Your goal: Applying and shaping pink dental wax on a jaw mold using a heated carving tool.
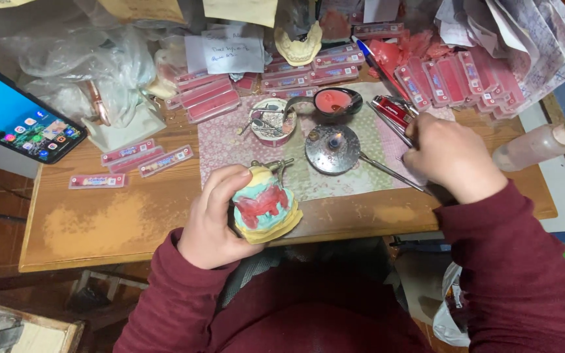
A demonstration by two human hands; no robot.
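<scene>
At the near edge of the wooden workbench [132, 229], the left hand [214, 219] is clasping a dental cast [266, 206], with the thumb lying over its top and the fingers wrapping its far side. This cast is showing pale green and yellow plaster blocks stacked together, with a band of red wax running across the middle, and a small metal hinge piece [271, 164] is rising behind it. It is sitting just over the bench edge, tilted slightly toward the person. The right hand [449, 157] is closing around a thin metal instrument [393, 174], whose shaft is slanting out to the left over a patterned cloth mat [361, 176]. Just beside the instrument's tip, a round metal burner [331, 149] is resting on that mat. Beyond it, a small dark bowl of pink wax [335, 101] and a white dish [273, 122] holding small tools are standing side by side. Farther back, rows of red tooth cards [452, 82] are lying in piles. A clear squeeze bottle [537, 145] is lying at the right, and a lit tablet [17, 121] is leaning at the left.
</scene>
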